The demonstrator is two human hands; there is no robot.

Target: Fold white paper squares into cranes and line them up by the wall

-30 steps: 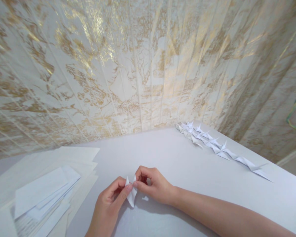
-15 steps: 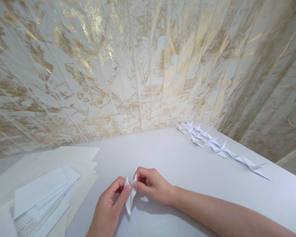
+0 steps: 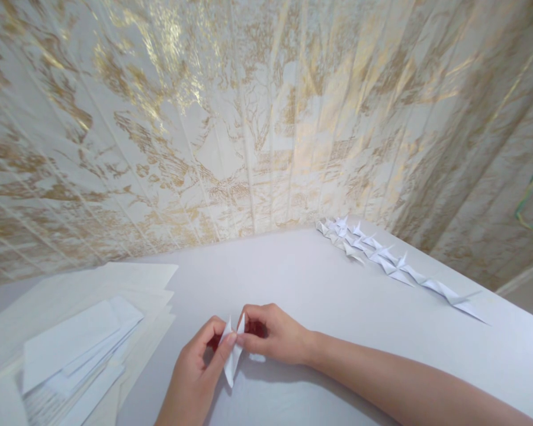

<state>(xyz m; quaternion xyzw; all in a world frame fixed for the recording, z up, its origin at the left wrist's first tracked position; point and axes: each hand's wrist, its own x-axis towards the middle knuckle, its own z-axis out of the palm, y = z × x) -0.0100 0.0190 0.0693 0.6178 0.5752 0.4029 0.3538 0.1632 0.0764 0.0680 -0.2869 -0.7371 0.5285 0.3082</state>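
A small white folded-paper crane [image 3: 232, 362], with narrow upright points, is held between both hands just above the table. My left hand [image 3: 199, 361] pinches its body, thumb in front and fingers behind. From the right, my right hand [image 3: 273, 334] grips the crane's right-hand point between thumb and curled forefinger. Part of the paper is hidden behind the fingers. A bit of white paper [image 3: 257, 357] shows just below my right hand; I cannot tell whether it belongs to the same piece.
Rows of white paper cranes [image 3: 382, 254] stand along the right back of the white table [image 3: 257, 266]. Large cream sheets [image 3: 146, 278] lie at the left, with smaller white papers [image 3: 71, 337] on top. A gold-patterned curtain [image 3: 249, 118] hangs behind the table's far edge.
My right hand has moved very slightly left, closer to my left thumb. Both hands keep their pinch on the paper crane; the other papers lie as before.
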